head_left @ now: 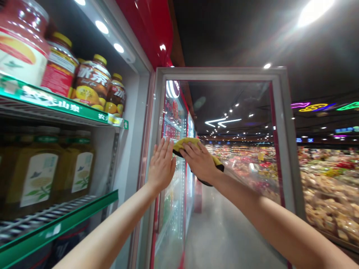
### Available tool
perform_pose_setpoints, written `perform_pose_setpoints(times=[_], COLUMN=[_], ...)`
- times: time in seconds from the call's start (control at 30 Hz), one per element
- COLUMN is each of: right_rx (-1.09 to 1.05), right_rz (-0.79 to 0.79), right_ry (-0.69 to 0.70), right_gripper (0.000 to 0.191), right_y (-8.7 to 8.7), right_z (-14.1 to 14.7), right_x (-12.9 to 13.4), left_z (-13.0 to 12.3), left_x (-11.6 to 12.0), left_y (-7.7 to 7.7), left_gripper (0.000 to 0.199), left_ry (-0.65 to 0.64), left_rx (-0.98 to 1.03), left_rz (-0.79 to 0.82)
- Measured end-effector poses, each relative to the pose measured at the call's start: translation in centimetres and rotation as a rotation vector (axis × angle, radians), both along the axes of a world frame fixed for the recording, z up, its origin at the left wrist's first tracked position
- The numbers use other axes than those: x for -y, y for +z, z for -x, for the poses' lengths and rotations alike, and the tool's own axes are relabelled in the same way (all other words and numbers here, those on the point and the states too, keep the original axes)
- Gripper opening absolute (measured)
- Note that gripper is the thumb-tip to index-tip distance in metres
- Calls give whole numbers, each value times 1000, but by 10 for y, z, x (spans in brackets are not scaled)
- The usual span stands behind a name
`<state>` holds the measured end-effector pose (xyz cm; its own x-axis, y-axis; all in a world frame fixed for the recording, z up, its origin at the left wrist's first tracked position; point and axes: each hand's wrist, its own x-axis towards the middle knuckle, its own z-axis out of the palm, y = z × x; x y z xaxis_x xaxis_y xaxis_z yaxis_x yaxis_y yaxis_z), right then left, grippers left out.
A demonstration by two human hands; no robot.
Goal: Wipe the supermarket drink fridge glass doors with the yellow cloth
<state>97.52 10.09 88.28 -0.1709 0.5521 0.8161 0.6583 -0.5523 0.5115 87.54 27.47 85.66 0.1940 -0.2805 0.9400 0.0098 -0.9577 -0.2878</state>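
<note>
While left hand (162, 164) touches glass door (224, 108), right hand (198, 161) presses yellow cloth (187, 144).

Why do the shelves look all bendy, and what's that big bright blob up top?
In the head view, the ceiling lamp makes a hazy glare; the green shelf edge and the frame of the glass door curve from lens distortion; the far food display looks blurred.

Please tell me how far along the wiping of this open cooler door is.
Done: the upper glass pane shows no obvious smears, though that proves little. In hand: the right hand presses a yellow cloth on the glass, the left hand flat beside it. Left: the lower glass and grey frame, perhaps; I cannot tell.
</note>
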Motion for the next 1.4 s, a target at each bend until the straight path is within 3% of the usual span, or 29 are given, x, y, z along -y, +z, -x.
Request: perform_pose_setpoints(times=[0.07,0.17,0.23,0.37,0.43,0.6,0.67,0.83,0.97,1.03,1.1,1.17,1.23,1.3,1.4], right_rx=[7,-16,-17,12,0,-96,-98,-7,-54,-69,-48,6,41,25,-48], right_rz=[34,-25,-52,-19,-18,-112,-144,-58,-304,-437,-472,-383,-238,-155,-215], right_ry=[10,3,3,4,6,17,26,9,-87,-137,-170,-171,-152,-132,-128], right_gripper=[46,46,45,44,44,47,47,48,48,48,48,48,46,46,48], right_y=[-1,12,12,-20,-26,0,-1,-14,2,-6,-30,-55,-61,-41,11], right_z=[4,7,6,-1,-2,9,10,-7,-24,-28,-26,-18,-11,-7,-15], right_x=[-7,-15,-15,-4,-3,-25,-28,10,60,75,75,62,44,33,45], left_z=[2,0,-2,7,13,10,2,-15,-22,-21,-18,-16,-16,-20,-29], left_x=[-3,-2,-1,-2,-4,2,7,21,30,31,31,32,36,43,54], left_y=[-1,0,1,-3,-6,-4,-1,-2,-3,-4,-6,-6,-2,4,12], left_gripper=[68,69,69,67,68,66,66,67,68,69,69,68,68,67,67], left_ry=[20,33,40,51,54,57,43,4,-27,-38,-49,-54,-58,-74,-106], left_rx=[1,2,0,-10,-21,-31,-25,-8,-32,-40,-36,-32,-41,-46,-32], left_rz=[-24,-50,-44,-40,-41,-44,-42,-63,-98,-105,-98,-94,-106,-116,-117])
